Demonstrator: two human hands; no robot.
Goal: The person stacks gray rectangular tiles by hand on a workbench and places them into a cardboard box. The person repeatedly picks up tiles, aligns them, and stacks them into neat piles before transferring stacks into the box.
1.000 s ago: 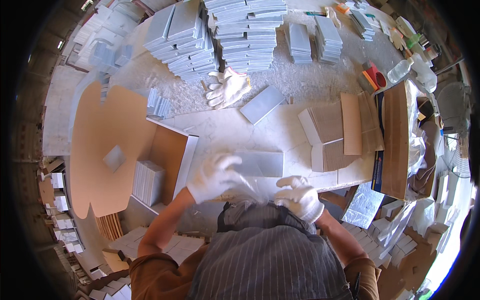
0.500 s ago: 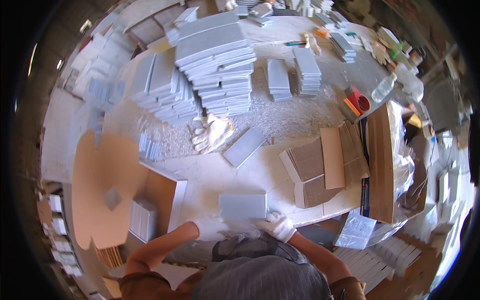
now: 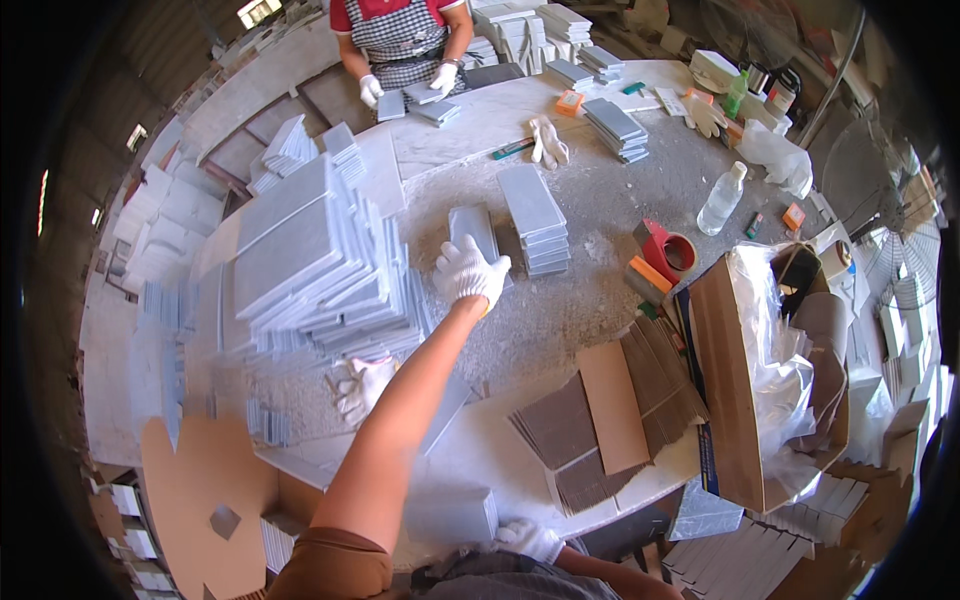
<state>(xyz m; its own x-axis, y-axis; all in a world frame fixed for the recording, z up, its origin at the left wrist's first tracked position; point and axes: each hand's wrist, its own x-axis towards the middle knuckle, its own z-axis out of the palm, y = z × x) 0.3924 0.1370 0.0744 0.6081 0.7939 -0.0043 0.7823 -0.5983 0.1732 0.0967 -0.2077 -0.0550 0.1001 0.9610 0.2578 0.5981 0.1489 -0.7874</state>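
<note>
From where I stand, the work appears to be partway, with much of it left. In the cardboard carton [image 3: 298, 497] at the lower left, a row of thin tiles [image 3: 277, 546] is partly visible, but the arm and the flap hide the rest, so I cannot tell how full it is. Far more tiles are outside: the large tile pile [image 3: 290, 235] on the left of the table looks hardly used up, and a taller tile stack [image 3: 532, 195] stands to the right of the reaching hand. A sheaf of corrugated cardboard pieces [image 3: 560, 430] lies at the near side of the table.

The left gloved hand [image 3: 472, 272] is stretched far forward, with its fingers spread, and I see nothing held in it. The low stack of grey tiles [image 3: 474, 226] lies directly beyond and partly beneath these fingers; whether they touch it, I cannot tell. The large pile is on the left of this hand.

The right gloved hand [image 3: 530, 541] stays low near the body, just beside the right end of a small tile block [image 3: 448, 514]. Its fingers are not clear, therefore I cannot say if it grips the block.
</note>
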